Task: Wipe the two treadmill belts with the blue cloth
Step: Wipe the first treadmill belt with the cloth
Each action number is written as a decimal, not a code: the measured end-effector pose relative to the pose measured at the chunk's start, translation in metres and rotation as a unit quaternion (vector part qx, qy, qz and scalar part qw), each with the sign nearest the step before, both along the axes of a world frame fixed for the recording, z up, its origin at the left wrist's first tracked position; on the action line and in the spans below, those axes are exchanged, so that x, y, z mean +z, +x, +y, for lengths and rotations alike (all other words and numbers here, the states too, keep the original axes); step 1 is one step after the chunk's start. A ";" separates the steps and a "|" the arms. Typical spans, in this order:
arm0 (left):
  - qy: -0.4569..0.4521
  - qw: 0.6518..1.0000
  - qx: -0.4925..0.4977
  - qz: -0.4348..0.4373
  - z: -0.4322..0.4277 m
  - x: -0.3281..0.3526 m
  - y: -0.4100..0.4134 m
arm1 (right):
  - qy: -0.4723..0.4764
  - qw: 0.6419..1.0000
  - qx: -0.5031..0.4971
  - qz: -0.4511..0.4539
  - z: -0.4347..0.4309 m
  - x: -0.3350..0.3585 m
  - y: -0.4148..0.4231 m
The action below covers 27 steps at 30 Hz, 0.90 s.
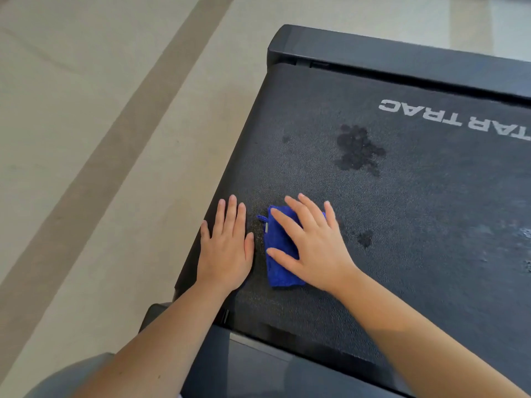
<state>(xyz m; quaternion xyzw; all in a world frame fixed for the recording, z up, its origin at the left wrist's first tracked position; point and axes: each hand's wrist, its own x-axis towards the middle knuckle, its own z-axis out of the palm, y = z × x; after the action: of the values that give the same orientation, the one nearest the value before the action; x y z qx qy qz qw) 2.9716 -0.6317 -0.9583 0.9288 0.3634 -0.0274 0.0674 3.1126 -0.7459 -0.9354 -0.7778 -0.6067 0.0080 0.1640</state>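
Note:
A black textured treadmill belt fills the right half of the view, with white lettering near its far side. A folded blue cloth lies on the belt near its left end. My right hand presses flat on the cloth with straight, spread fingers. My left hand rests flat on the belt just left of the cloth, fingers straight, holding nothing. Dark wet blotches mark the belt beyond the cloth, and a smaller one sits to the right of my right hand.
The treadmill's black side rail runs along the far edge, and another dark rail lies along the near edge. A beige floor with a darker diagonal stripe spreads to the left of the belt's end.

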 end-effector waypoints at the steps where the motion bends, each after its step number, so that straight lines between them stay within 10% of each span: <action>1: 0.002 1.000 0.000 0.000 0.001 -0.001 0.000 | -0.044 0.999 -0.004 -0.007 0.004 -0.005 -0.002; 27: -0.012 1.000 0.002 0.006 0.000 -0.004 -0.001 | -0.036 0.982 -0.179 0.038 -0.041 -0.016 -0.066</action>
<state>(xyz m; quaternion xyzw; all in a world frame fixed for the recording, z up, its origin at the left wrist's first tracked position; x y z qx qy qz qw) 2.9703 -0.6318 -0.9628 0.9268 0.3657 -0.0376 0.0767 3.0471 -0.7874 -0.9513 -0.8783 -0.4503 0.0303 0.1576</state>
